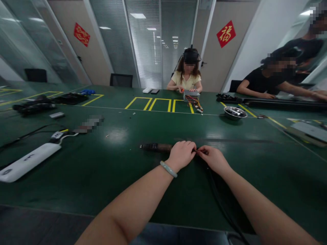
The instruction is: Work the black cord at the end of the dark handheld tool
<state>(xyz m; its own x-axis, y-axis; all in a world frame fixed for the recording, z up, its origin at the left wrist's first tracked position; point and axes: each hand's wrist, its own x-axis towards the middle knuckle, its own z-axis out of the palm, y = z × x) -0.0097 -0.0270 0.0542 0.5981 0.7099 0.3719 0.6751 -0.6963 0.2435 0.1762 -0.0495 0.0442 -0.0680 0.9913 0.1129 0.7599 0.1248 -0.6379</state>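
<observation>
My left hand (182, 154) and my right hand (212, 158) meet fingertip to fingertip over the green table (127, 170), both pinched closed on a thin wire end with a hint of red between them. A black cable (217, 194) runs from that spot back toward me under my right forearm. A dark brown cylindrical tool (156, 147) lies on the table just left of my left hand. A pale bangle sits on my left wrist.
A white power bank (28, 161) with its cord lies at the left. A metal bowl (235, 112) stands far right. Across the table a person in a yellow shirt (187, 81) works on a grey box with wires (191, 95); other people sit at the right.
</observation>
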